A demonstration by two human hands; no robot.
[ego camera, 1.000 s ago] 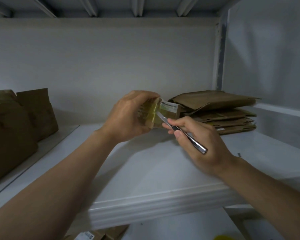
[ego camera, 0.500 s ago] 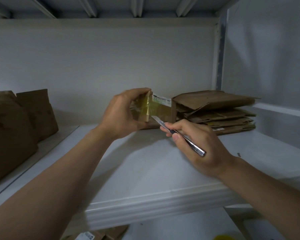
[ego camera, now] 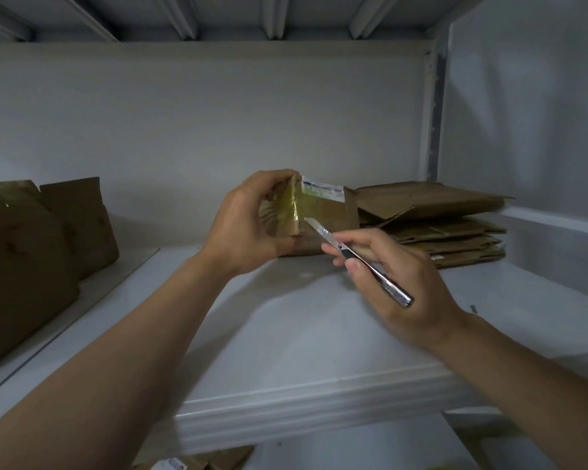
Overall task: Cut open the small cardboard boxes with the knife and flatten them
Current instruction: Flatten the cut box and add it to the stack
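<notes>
- 2 bare hands work over a white shelf [ego camera: 319, 334] with a thick front edge.
- The left hand [ego camera: 245, 228] has its fingers curled round 1 small brown box [ego camera: 323, 228] and holds it by its left end, in the middle of the shelf.
- The box has shiny yellow tape [ego camera: 294, 206] over 1 corner and a white label [ego camera: 321, 189] on top.
- The right hand [ego camera: 398, 276] pinches a thin silver knife [ego camera: 357, 259] like a pen. The blade tip is right by the tape; I cannot tell if it touches.
- Behind the box, on the right, lies a pile of flat cardboard [ego camera: 438, 225].
- Far left on the shelf stand big brown boxes [ego camera: 31, 252].
- The back wall [ego camera: 201, 130] is plain and grey-white, and the side wall [ego camera: 523, 113] is too.
- A metal post [ego camera: 433, 113] stands in the back right corner.
- Up above are white ribs [ego camera: 272, 15] of the next shelf.
- Down below, some more cardboard [ego camera: 197, 461] peeks out.
</notes>
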